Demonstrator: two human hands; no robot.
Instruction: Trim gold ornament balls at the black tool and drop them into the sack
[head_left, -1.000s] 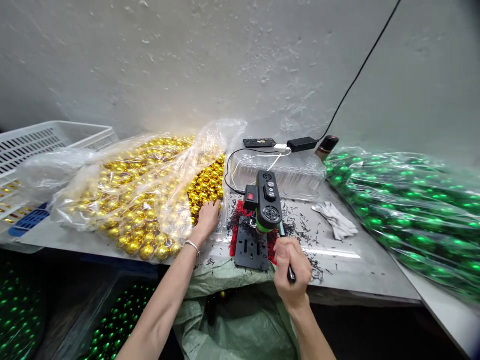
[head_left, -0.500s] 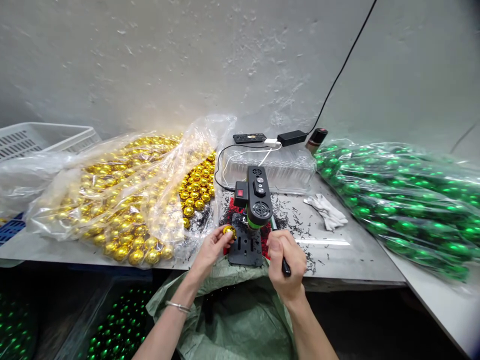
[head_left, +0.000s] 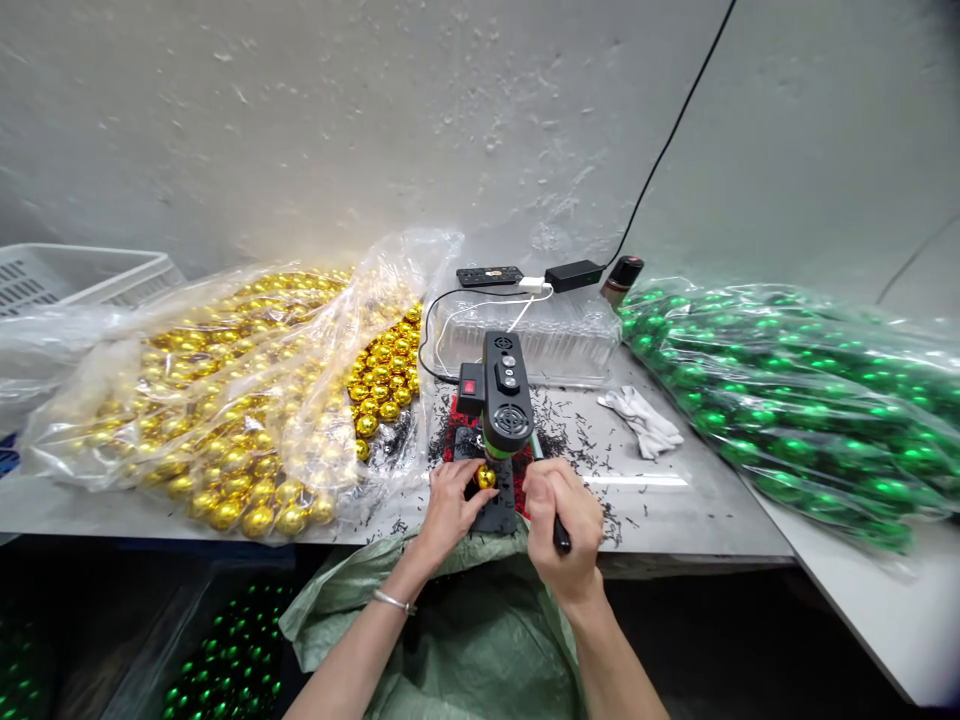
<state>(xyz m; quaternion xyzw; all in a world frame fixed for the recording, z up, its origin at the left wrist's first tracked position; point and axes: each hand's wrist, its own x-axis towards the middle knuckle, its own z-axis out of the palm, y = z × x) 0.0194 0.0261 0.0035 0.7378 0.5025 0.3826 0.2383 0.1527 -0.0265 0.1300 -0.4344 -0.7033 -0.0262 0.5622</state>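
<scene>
Between the thumb and fingers of my left hand (head_left: 454, 500) is a shiny gold ball (head_left: 487, 476). It sits under the front end of the head of a small black bench press (head_left: 508, 395), above the slotted base plate (head_left: 495, 512). My right hand (head_left: 564, 520) is wrapped round the press's lever handle (head_left: 562, 538), whose black tip shows below the fist. Red material and small black scraps (head_left: 562, 420) lie around the press. A red switch (head_left: 469, 386) is on the press's left side.
To the left lies a clear plastic bag of gold balls (head_left: 255, 490); on the right, bagged green balls (head_left: 780, 420). A white glove (head_left: 643, 422), clear plastic tray (head_left: 592, 345) and black adapter (head_left: 574, 275) are on the table. A green sack (head_left: 480, 630) hangs open below the table's front edge.
My left hand has moved right with the gold ball, bringing it from beside the base plate to under the press head. My right hand stays on the lever. The view has shifted slightly.
</scene>
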